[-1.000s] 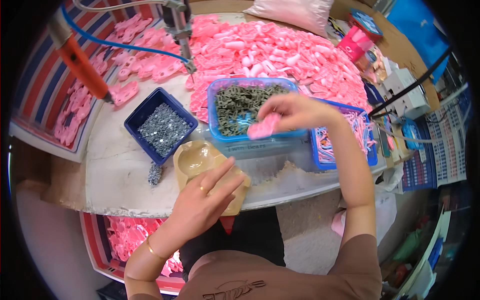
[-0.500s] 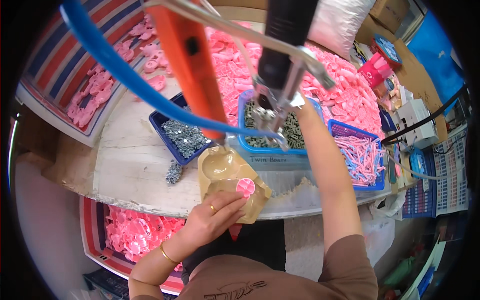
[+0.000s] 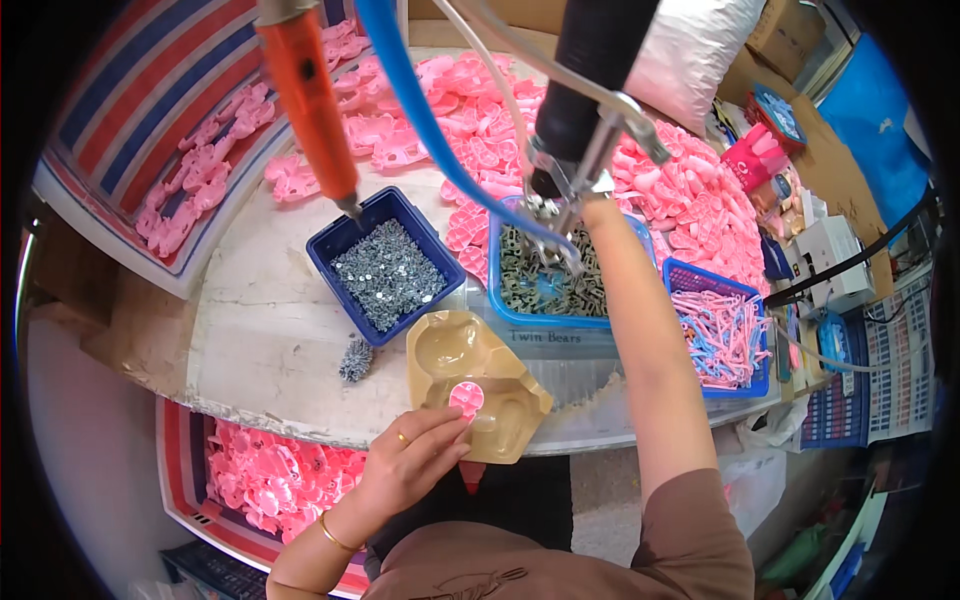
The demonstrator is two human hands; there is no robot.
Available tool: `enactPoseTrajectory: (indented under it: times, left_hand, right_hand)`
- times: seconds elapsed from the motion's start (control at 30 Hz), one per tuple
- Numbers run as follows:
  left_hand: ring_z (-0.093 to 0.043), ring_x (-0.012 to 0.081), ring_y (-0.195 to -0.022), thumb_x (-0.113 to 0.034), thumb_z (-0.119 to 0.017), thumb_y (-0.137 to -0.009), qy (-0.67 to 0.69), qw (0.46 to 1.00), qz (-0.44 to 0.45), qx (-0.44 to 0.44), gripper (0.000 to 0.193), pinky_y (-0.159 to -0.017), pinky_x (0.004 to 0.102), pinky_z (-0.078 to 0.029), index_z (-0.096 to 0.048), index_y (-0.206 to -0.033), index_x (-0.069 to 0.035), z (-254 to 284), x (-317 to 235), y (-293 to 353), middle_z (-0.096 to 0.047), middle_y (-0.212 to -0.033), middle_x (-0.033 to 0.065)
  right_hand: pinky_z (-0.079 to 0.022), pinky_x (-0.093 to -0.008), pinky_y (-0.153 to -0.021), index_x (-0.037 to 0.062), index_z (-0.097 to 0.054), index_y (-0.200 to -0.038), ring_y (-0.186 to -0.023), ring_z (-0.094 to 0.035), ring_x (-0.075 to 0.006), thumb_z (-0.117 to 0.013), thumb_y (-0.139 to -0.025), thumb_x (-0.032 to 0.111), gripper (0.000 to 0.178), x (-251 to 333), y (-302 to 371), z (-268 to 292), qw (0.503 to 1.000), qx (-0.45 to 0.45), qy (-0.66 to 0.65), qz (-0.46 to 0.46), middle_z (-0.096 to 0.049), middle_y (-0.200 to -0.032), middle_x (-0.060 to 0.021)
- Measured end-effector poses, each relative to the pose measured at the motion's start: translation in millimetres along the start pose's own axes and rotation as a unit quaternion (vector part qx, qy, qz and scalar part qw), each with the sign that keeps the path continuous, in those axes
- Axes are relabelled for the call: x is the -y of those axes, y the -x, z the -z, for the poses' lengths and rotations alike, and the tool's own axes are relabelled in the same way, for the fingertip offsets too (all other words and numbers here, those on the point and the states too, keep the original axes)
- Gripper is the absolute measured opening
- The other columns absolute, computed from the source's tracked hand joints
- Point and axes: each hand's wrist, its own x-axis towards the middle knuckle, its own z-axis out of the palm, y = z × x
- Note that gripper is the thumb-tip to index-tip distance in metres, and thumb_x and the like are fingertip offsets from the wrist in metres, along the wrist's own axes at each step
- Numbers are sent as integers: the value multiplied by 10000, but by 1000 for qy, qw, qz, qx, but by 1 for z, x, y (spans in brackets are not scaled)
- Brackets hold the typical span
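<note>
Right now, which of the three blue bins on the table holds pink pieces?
The rightmost bin, with pink and blue sticks; the leftmost bin holds grey bits, the middle bin dark greenish parts.

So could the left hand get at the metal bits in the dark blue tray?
Probably yes: the tray is open-topped, and bare tabletop leads from the left hand towards it, though that hand is holding a round pink piece.

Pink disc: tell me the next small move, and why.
Probably pick one of the grey parts with the right hand: it reaches toward the blue tub, though mostly hidden by the black tool, while the left hand holds the pink disc over the beige tray.
</note>
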Motion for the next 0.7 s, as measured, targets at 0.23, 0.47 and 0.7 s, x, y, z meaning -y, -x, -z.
enactPoseTrajectory:
  times: [0.23, 0.47, 0.7]
  left_hand:
    - [-677, 277, -922, -47, -789, -760, 23, 1000, -16, 0, 306, -790, 358, -557, -699, -1053, -42, -7, -4, -12, -695, -1105, 120]
    - [-680, 275, -943, -24, -780, -759, -9, 999, 34, -17, 265, -808, 351, -551, -710, -1014, -22, 8, -5, 0, -700, -1080, 136]
    - [-680, 282, -980, 2, -766, -760, -18, 997, 62, -48, 258, -852, 351, -541, -703, -1010, -14, 12, -1, 2, -700, -1075, 150]
  right_hand:
    - [-446, -507, -1012, 212, -715, -1087, -1243, -520, -302, -690, -773, 142, 323, 39, 2, 51, 962, 221, 94, 131, -650, -1198, -107]
    - [-468, -473, -934, 200, -725, -977, -1042, -664, -269, -659, -799, 155, 195, -9, 3, 68, 975, 177, 130, 21, -724, -1020, -68]
    - [-514, -424, -868, 154, -732, -978, -1013, -672, -280, -616, -815, 84, 212, -47, 13, 84, 988, 120, 64, -67, -715, -1018, -130]
